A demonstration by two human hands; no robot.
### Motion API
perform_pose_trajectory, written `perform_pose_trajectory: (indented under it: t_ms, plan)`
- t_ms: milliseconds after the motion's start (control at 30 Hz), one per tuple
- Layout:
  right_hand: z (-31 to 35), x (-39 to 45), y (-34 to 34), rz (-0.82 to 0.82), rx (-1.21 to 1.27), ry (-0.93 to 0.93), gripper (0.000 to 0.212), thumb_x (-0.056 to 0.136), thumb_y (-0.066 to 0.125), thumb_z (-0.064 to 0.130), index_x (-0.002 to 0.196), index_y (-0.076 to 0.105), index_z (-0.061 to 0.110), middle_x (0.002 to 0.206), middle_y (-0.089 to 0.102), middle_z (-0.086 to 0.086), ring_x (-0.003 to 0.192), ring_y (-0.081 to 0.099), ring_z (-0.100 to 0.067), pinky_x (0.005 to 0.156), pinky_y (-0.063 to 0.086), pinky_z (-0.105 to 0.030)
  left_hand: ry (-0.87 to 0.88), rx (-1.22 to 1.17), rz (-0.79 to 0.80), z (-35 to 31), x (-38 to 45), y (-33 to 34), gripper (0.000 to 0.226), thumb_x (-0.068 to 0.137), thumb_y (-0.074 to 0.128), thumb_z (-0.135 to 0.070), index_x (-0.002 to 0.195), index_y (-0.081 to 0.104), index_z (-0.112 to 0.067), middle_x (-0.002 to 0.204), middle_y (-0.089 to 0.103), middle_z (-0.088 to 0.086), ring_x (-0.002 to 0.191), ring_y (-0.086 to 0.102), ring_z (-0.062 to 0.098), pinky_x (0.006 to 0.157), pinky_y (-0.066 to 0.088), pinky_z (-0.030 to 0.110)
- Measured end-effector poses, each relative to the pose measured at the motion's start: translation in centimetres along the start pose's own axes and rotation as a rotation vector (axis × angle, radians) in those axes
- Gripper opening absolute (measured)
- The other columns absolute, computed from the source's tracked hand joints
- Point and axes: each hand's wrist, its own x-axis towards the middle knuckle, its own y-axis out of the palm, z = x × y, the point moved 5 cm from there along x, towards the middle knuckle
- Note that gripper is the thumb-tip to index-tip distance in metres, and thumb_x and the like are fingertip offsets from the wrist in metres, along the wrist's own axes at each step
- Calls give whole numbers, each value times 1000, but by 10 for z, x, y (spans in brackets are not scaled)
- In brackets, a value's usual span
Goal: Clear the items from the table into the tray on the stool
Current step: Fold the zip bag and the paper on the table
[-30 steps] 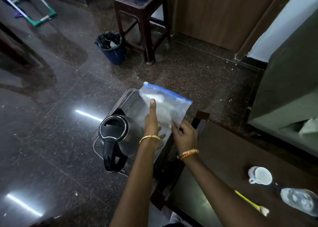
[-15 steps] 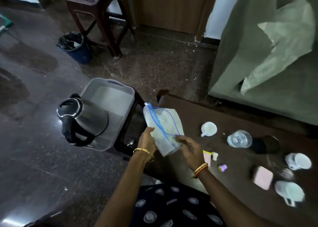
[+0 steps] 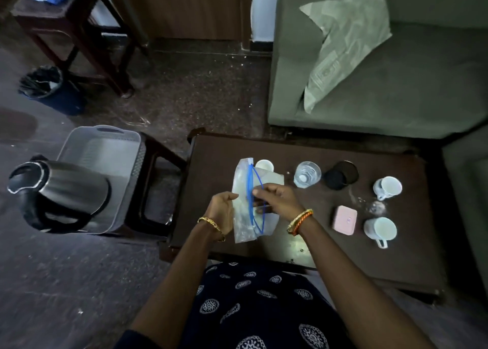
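Note:
I hold a clear zip bag (image 3: 244, 224) with a blue seal over the dark wooden table (image 3: 216, 163). My left hand (image 3: 220, 208) grips its left edge and my right hand (image 3: 277, 198) pinches the blue seal. To the left a grey tray (image 3: 103, 142) sits on a dark stool (image 3: 158, 163), with a steel kettle (image 3: 68, 187) lying in it. On the table stand a small white cup (image 3: 264, 165) behind the bag, a glass (image 3: 307, 174), a dark lid (image 3: 340, 174), two white mugs (image 3: 387, 187) (image 3: 380, 229) and a pink box (image 3: 345, 219).
A green sofa (image 3: 369, 105) with a pale cloth (image 3: 340, 44) stands behind the table. A second wooden stool (image 3: 66, 31) and a blue bin (image 3: 50, 89) are at the far left on the dark stone floor.
My view swung right from the tray to the table. Both hands carried the zip bag from over the tray to above the table, and the right hand now pinches its seal.

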Motion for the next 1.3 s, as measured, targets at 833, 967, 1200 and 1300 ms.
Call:
perform_pose_trajectory:
  t_ms: [833, 967, 1200, 1300]
  plan:
    - [-11, -22, -61, -420, -221, -110, 26, 71, 65, -3, 66, 54, 20, 61, 54, 0, 60, 52, -17, 66, 49, -37, 476, 1089, -430, -3, 9, 56, 22, 83, 50, -18, 77, 63, -2, 84, 70, 22, 81, 66, 39, 69, 53, 38]
    - [-7, -35, -88, -672, -450, -162, 20, 72, 61, 1, 76, 46, 13, 67, 57, -9, 64, 53, -27, 61, 35, -25, 557, 1260, -685, -15, -3, 43, 17, 82, 55, -20, 81, 63, -5, 90, 68, 23, 89, 61, 44, 64, 35, 29]
    - [-5, -43, -88, -726, -743, -218, 7, 81, 53, 2, 88, 52, 2, 83, 60, -21, 66, 44, -28, 60, 27, -29, 587, 1161, -534, -14, 2, 57, 19, 80, 54, -18, 65, 46, -11, 55, 44, 2, 65, 48, 33, 60, 35, 29]
    - [-3, -42, -90, -774, -721, -145, 10, 80, 57, 7, 88, 51, 5, 98, 56, -21, 79, 55, -38, 64, 29, -30, 536, 1074, -402, -9, 10, 63, 19, 84, 51, -19, 71, 49, -5, 63, 50, 6, 65, 57, 34, 63, 57, 40]
